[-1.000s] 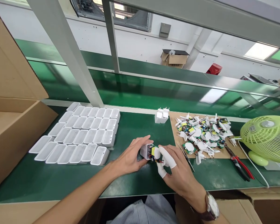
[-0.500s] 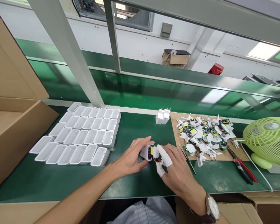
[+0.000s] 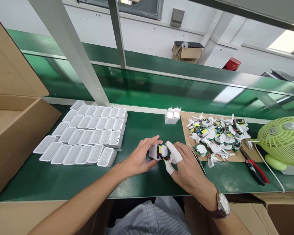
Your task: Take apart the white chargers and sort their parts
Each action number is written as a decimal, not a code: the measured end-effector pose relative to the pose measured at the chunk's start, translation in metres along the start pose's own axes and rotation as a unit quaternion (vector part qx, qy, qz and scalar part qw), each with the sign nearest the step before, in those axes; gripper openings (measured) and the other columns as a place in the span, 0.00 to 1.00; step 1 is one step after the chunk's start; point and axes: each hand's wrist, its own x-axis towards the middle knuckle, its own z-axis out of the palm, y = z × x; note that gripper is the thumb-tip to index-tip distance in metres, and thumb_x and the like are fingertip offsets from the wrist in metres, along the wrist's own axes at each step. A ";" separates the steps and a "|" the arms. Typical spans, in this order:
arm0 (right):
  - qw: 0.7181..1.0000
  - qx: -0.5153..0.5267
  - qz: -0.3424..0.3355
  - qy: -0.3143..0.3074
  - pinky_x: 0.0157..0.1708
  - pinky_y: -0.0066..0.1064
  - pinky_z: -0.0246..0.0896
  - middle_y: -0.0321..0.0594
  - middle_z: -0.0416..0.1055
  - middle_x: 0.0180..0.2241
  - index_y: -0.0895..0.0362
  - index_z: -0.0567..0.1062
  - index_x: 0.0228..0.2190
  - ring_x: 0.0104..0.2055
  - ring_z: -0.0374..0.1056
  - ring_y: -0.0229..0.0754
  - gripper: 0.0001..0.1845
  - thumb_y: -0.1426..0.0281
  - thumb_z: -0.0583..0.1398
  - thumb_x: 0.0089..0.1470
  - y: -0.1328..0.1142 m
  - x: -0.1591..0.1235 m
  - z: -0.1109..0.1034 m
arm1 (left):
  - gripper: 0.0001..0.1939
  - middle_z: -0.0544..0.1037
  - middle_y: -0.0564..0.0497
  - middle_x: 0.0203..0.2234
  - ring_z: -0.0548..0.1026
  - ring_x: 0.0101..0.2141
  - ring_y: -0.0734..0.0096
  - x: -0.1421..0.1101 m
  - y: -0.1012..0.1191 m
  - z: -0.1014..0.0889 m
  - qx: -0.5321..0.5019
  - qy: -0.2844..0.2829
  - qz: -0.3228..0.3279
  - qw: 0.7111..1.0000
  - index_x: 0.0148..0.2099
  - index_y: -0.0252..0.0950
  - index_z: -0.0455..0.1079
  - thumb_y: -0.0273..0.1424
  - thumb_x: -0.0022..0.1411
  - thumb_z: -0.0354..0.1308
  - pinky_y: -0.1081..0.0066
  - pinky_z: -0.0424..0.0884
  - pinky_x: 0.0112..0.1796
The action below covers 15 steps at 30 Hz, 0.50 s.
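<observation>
- L hand (image 3: 142,156): on near-left side of the brown sheet (image 3: 236,158), above desk (image 3: 139,186); fingers clamped on a white case (image 3: 152,151), its open end facing R hand.
- R hand (image 3: 187,168): nearer the sheet, white covers on thumb & index; fingers clamped on wired end of a circuit board (image 3: 159,149) w/ yellow block & white disc.
- Board is at case mouth, L of sheet; depth inside: can't tell.
- Pile of boards & plugs (image 3: 217,138): on sheet.
- Tweezers (image 3: 199,160): at sheet's near-left edge.
- Pliers (image 3: 257,171), red/blk: nose on sheet, handles off its near-right edge.
- White plug units (image 3: 172,119): just beside sheet's far-left corner.
- Rows of white cases (image 3: 85,137): well L of sheet.
- Cardboard box (image 3: 22,140): farthest L of sheet.
- Green fan (image 3: 281,140): R of sheet.
</observation>
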 end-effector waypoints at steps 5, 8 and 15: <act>1.000 -0.003 -0.006 -0.003 0.51 0.54 0.72 0.54 0.72 0.50 0.62 0.51 0.70 0.54 0.66 0.59 0.38 0.79 0.55 0.63 0.001 0.002 -0.006 | 0.47 0.73 0.47 0.62 0.68 0.61 0.56 0.000 -0.001 0.000 -0.005 0.002 -0.004 1.000 0.75 0.49 0.42 0.26 0.64 0.64 0.54 0.65 0.61; 1.000 -0.002 -0.009 -0.001 0.51 0.53 0.72 0.54 0.72 0.50 0.62 0.53 0.69 0.54 0.66 0.58 0.36 0.79 0.56 0.63 0.002 0.002 -0.007 | 0.47 0.72 0.48 0.62 0.68 0.61 0.57 -0.001 -0.003 0.001 -0.010 0.007 -0.002 1.000 0.75 0.49 0.42 0.26 0.64 0.64 0.55 0.64 0.61; 1.000 0.003 -0.010 0.008 0.52 0.52 0.72 0.54 0.73 0.49 0.63 0.55 0.68 0.54 0.66 0.58 0.33 0.78 0.56 0.64 0.003 0.001 -0.005 | 0.47 0.72 0.47 0.62 0.68 0.60 0.56 -0.001 -0.004 0.002 -0.012 0.012 0.010 1.000 0.75 0.48 0.42 0.25 0.64 0.64 0.54 0.64 0.61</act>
